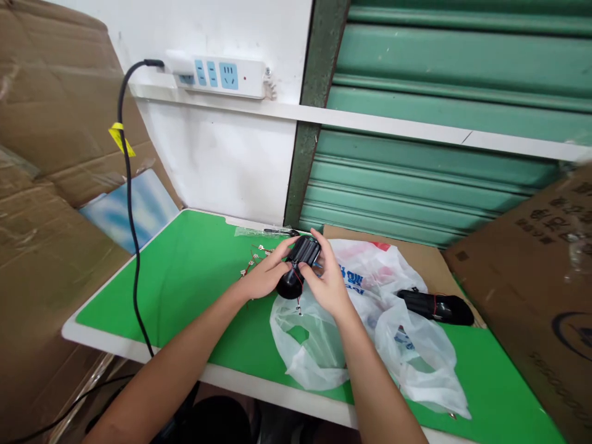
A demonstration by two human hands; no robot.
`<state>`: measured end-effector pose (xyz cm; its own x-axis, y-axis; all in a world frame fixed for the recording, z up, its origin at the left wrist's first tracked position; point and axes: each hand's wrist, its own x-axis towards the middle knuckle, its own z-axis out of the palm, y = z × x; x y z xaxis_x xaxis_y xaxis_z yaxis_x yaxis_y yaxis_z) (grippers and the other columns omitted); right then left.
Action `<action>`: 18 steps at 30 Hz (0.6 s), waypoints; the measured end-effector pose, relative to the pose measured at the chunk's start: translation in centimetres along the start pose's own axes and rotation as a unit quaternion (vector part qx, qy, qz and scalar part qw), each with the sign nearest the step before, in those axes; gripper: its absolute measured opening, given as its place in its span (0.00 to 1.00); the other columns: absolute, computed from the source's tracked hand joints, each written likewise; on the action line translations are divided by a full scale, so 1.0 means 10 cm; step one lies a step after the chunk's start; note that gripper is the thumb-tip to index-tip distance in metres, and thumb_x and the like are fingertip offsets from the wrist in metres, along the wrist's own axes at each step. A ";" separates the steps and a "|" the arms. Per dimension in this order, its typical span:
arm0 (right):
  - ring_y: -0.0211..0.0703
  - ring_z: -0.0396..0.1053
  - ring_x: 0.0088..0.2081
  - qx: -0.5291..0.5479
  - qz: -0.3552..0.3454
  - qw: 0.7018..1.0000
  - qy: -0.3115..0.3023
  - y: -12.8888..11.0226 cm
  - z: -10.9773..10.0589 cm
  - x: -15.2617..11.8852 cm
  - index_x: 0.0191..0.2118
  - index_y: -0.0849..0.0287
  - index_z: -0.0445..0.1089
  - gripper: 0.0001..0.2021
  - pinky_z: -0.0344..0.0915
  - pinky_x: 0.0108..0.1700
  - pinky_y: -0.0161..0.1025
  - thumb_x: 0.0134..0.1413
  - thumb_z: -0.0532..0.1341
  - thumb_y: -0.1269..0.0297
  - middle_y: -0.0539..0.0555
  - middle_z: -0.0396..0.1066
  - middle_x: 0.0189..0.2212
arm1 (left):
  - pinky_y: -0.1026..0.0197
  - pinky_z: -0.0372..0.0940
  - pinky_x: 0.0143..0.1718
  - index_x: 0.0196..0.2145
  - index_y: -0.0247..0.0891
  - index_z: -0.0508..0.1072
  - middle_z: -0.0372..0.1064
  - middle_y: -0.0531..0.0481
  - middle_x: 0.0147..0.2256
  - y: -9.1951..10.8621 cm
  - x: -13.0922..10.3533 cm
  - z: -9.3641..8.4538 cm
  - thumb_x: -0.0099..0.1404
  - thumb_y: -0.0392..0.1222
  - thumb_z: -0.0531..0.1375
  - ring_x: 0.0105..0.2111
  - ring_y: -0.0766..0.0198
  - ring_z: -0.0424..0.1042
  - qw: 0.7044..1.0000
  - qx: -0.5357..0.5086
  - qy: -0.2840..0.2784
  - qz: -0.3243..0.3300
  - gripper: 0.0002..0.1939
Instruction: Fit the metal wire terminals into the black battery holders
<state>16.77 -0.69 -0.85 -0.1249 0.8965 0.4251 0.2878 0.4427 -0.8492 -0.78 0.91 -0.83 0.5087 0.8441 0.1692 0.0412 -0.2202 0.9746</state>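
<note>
Both hands hold one glossy black plastic housing (303, 251) above the green tabletop. My left hand (269, 271) is closed on its left side, and my right hand (326, 280) grips its right side, with both thumbs near the middle. The housing has a ribbed upper part and a rounded lower end. A thin red wire with a small connector (299, 308) hangs from it. Several small parts with red wires (250, 266) lie just left of my left hand. Beneath and right of my right hand spreads a white plastic bag (319, 351) with blue print.
A similar black housing (437, 307) lies on the bag's right side. A black tool in clear wrapping (263, 232) rests at the back. Cardboard boxes (531, 265) flank the green table (176, 277). A black cable (129, 203) hangs from the power strip (226, 75) across the left edge.
</note>
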 end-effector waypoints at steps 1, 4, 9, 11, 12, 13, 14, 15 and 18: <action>0.45 0.77 0.44 0.006 0.001 1.000 -0.006 -0.01 0.00 0.00 0.69 0.52 0.55 0.33 0.77 0.37 0.39 0.57 0.59 0.70 0.60 0.69 0.60 | 0.46 0.57 0.66 0.69 0.39 0.52 0.61 0.40 0.65 0.00 0.00 0.00 0.70 0.38 0.50 0.65 0.53 0.61 1.000 0.006 0.002 0.004 0.31; 0.44 0.78 0.42 0.023 0.005 1.000 -0.014 -0.05 0.01 -0.01 0.68 0.53 0.55 0.33 0.78 0.38 0.39 0.57 0.58 0.70 0.61 0.68 0.61 | 0.48 0.58 0.65 0.69 0.38 0.51 0.61 0.38 0.64 0.01 -0.01 0.01 0.72 0.41 0.49 0.63 0.54 0.64 1.000 0.020 0.005 0.015 0.29; 0.45 0.78 0.46 0.040 0.007 0.999 -0.015 -0.06 0.02 0.00 0.66 0.54 0.57 0.33 0.77 0.48 0.43 0.54 0.61 0.70 0.62 0.64 0.64 | 0.46 0.61 0.62 0.67 0.37 0.52 0.65 0.36 0.62 0.01 -0.01 0.01 0.72 0.42 0.51 0.60 0.52 0.67 1.000 0.028 0.005 0.003 0.28; 0.45 0.77 0.48 0.046 0.011 0.999 -0.014 -0.06 0.02 0.00 0.65 0.55 0.57 0.32 0.77 0.49 0.43 0.53 0.61 0.69 0.62 0.64 0.64 | 0.46 0.62 0.61 0.67 0.38 0.53 0.67 0.36 0.60 0.01 -0.01 0.00 0.72 0.43 0.52 0.60 0.52 0.67 1.000 0.029 0.004 0.004 0.28; 0.45 0.77 0.47 0.046 0.013 0.999 -0.014 -0.05 0.01 0.00 0.65 0.55 0.58 0.32 0.77 0.48 0.43 0.53 0.61 0.69 0.62 0.65 0.63 | 0.47 0.63 0.61 0.66 0.38 0.53 0.67 0.36 0.60 0.01 -0.01 0.00 0.72 0.43 0.53 0.60 0.51 0.67 1.000 0.028 0.003 0.005 0.27; 0.45 0.77 0.47 0.045 0.016 0.999 -0.015 -0.05 0.01 0.00 0.64 0.55 0.58 0.32 0.77 0.48 0.42 0.53 0.62 0.69 0.62 0.66 0.62 | 0.47 0.63 0.61 0.66 0.38 0.53 0.67 0.36 0.60 0.01 -0.01 0.00 0.73 0.44 0.53 0.60 0.51 0.68 1.000 0.027 0.002 0.005 0.27; 0.44 0.77 0.46 0.044 0.019 0.999 -0.017 -0.05 0.01 0.00 0.64 0.55 0.58 0.32 0.76 0.47 0.42 0.53 0.62 0.69 0.61 0.67 0.61 | 0.47 0.64 0.60 0.66 0.38 0.53 0.68 0.36 0.60 0.01 -0.02 0.00 0.73 0.44 0.53 0.59 0.52 0.69 1.000 0.025 0.001 0.002 0.27; 0.44 0.77 0.45 0.045 0.023 0.999 -0.019 -0.05 0.00 0.00 0.64 0.55 0.59 0.32 0.76 0.47 0.42 0.53 0.62 0.69 0.61 0.68 0.60 | 0.48 0.65 0.59 0.66 0.38 0.53 0.68 0.36 0.59 0.01 -0.02 0.00 0.73 0.44 0.53 0.57 0.52 0.71 1.000 0.023 -0.002 -0.003 0.27; 0.43 0.77 0.44 0.060 0.038 0.997 -0.025 -0.05 -0.01 -0.01 0.63 0.54 0.59 0.31 0.77 0.46 0.41 0.53 0.62 0.69 0.59 0.70 0.57 | 0.48 0.67 0.57 0.65 0.38 0.55 0.68 0.36 0.59 0.01 -0.02 0.00 0.73 0.44 0.52 0.54 0.54 0.73 1.000 0.029 -0.010 -0.004 0.25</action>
<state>16.72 -0.96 -0.45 -0.1560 0.9257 0.3445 0.1828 0.3698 -0.9109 -0.87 0.75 -0.77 0.5256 0.8359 0.1583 0.0946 -0.2424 0.9656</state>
